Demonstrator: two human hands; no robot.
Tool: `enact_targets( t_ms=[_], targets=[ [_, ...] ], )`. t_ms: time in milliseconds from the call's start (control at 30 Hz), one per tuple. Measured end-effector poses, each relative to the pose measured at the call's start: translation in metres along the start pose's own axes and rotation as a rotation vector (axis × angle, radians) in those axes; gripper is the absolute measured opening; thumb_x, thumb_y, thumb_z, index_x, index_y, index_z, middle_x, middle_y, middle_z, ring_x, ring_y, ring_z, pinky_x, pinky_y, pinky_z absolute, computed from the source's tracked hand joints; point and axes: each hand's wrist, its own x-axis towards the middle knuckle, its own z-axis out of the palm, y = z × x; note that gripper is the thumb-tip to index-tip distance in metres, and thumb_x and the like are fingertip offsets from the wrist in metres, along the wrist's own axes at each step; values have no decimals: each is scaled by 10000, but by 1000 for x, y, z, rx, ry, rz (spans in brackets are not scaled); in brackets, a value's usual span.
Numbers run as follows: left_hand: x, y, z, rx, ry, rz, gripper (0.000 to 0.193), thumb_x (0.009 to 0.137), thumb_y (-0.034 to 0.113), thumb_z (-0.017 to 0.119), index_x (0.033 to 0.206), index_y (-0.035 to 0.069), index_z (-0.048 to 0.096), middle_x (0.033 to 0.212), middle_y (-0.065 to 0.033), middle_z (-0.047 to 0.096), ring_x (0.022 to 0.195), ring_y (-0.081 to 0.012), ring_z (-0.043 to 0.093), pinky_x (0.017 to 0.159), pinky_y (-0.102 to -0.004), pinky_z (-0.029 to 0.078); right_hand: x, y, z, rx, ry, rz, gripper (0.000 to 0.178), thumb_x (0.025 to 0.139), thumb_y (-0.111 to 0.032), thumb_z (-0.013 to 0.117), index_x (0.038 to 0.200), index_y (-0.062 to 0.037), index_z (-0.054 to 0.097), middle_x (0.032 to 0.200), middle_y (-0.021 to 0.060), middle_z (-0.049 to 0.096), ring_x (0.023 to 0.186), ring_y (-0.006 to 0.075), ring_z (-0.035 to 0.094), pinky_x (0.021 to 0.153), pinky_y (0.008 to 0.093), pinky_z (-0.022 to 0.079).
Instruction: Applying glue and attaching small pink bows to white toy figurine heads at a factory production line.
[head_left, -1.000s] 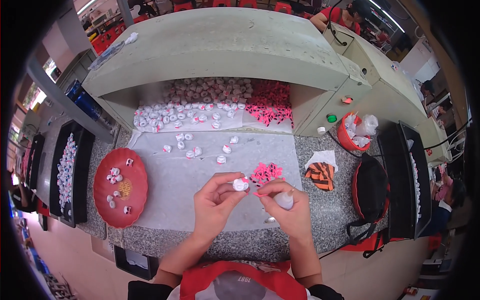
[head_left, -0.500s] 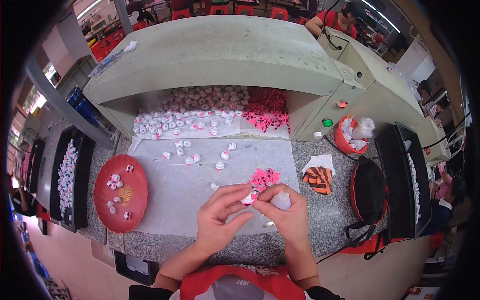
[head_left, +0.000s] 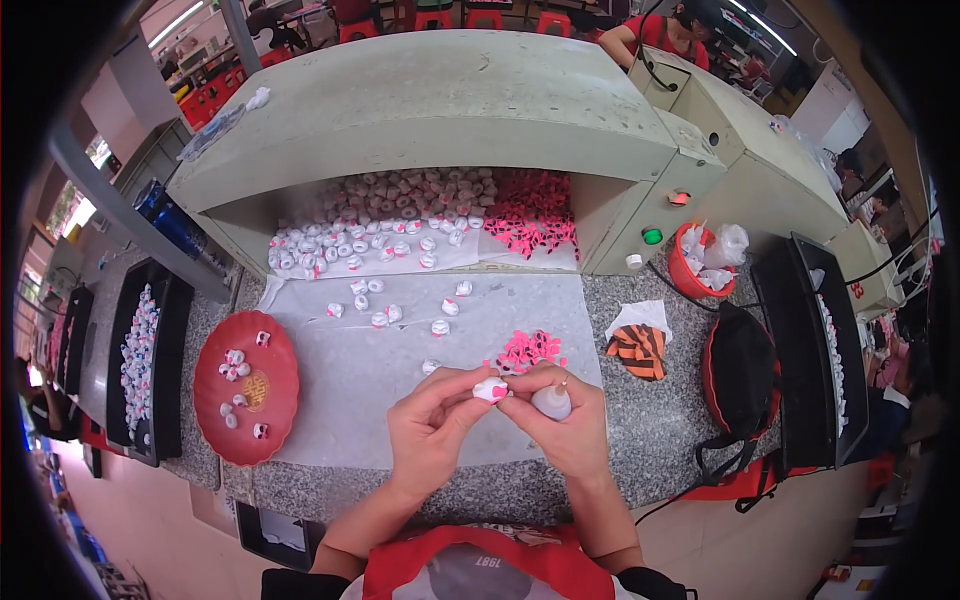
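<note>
Head view: a speckled worktop [head_left: 640, 440] is spanning the middle of the frame, and a pale metal cabinet [head_left: 430, 100] is standing at upper centre, its opening holding heaped white pieces [head_left: 400, 205] and heaped pink pieces [head_left: 530, 215]. A white sheet [head_left: 350, 410] is covering the central work area; loose white pieces [head_left: 440, 327] are lying on it, and a small pink pile [head_left: 530, 350] is sitting just above the hands. At lower centre, the left hand [head_left: 425, 425] is pinching a rounded white piece [head_left: 490, 389], pink patch showing, between thumb and fingers. The right hand [head_left: 570, 430] is closing around a small translucent bottle [head_left: 552, 403], nozzle pointing up, while its thumb and forefinger tips are meeting the piece's right side. A red scalloped plate [head_left: 215, 375] is holding several pieces at left; a striped orange-and-black cloth [head_left: 637, 350] is lying right of the sheet.
</note>
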Motion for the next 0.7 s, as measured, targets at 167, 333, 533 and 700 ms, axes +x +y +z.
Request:
enact_targets(
  t_ms=[167,333,533,700],
  targets=[
    [0,-5,-2,-96,18,-42,281,797,-77,528,1077,-55,527,1007,-127,545,934,-176,557,805,-250,449,-2,0,3,35,16,72,137,709,12,649,839,-7,609,737,16,571,685,65,528,601,203,418],
    [0,-4,3,-77,73,3,252,799,-33,545,1051,-55,539,995,-134,563,907,-180,568,786,-268,462,-2,-1,7,12,32,50,148,713,27,621,855,-11,603,743,18,575,690,68,531,603,200,417],
    [3,-2,1,-206,147,-205,246,805,22,564,1043,-38,546,875,-105,601,838,-164,590,728,-265,488,3,5,2,-70,20,-157,193,691,31,641,874,-19,601,824,63,587,745,113,552,604,221,447],
    [4,6,4,-166,113,-238,247,785,-29,569,1030,-33,540,813,-89,598,811,-154,600,712,-247,493,-3,7,4,35,43,-167,191,707,23,643,887,-17,595,890,81,587,734,125,560,581,228,460]
  ],
)
